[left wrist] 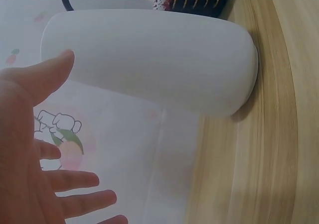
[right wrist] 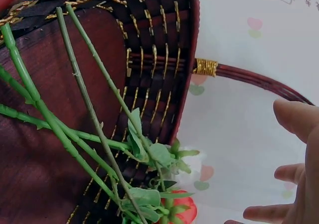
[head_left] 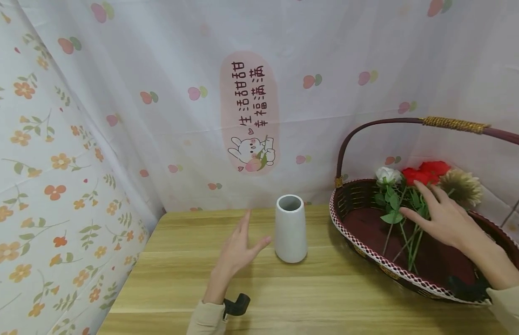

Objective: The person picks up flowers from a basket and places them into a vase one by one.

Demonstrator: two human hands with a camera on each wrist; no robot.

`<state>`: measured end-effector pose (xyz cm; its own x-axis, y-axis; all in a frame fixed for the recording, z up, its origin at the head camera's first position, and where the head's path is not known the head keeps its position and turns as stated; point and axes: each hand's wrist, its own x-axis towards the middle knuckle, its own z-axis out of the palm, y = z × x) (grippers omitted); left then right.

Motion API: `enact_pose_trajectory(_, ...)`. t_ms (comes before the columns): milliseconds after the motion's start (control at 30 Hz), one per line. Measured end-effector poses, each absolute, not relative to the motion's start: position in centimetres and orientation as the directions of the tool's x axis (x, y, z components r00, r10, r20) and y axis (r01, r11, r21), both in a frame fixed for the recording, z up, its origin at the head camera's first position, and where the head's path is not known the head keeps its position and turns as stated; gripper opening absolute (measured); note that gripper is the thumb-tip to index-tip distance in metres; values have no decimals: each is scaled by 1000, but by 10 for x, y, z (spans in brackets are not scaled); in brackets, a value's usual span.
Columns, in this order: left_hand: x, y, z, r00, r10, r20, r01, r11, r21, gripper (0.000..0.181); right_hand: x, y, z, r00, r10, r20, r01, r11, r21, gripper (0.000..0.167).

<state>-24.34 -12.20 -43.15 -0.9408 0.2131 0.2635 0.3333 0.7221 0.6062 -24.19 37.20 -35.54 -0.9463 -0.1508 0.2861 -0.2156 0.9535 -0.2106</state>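
Observation:
A white tapered vase (head_left: 290,232) stands upright on the wooden table. Just left of it is my left hand (head_left: 238,249), fingers extended and thumb pointing toward the vase; in the left wrist view the thumb overlaps the vase (left wrist: 149,59), and contact cannot be told. My right hand (head_left: 445,218) hovers over the woven basket (head_left: 355,237), fingers spread, holding nothing. Beneath and beyond it lie artificial flowers: a white rose (head_left: 388,176), red flowers (head_left: 427,173) and a beige bloom (head_left: 462,187). Their green stems (right wrist: 50,119) cross over the basket floor.
The basket's tall handle (head_left: 380,122) arches over the flowers. A printed curtain (head_left: 171,60) hangs behind the table (head_left: 179,284), and a flowered cloth (head_left: 54,163) covers the left side. Bare tabletop lies around the vase.

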Motion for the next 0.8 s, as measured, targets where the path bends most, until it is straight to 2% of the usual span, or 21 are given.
enact_pose_trajectory(500, -247, -109, -432, -945, 221, 241, 326, 689, 647, 102, -250, 394, -362, -960, -83, 267, -164, 940, -298, 86)
enact_pose_trajectory(800, -248, -102, -434, -944, 223, 244, 331, 647, 687, 101, -254, 410, -364, -950, -60, 305, -162, 933, -321, 82)
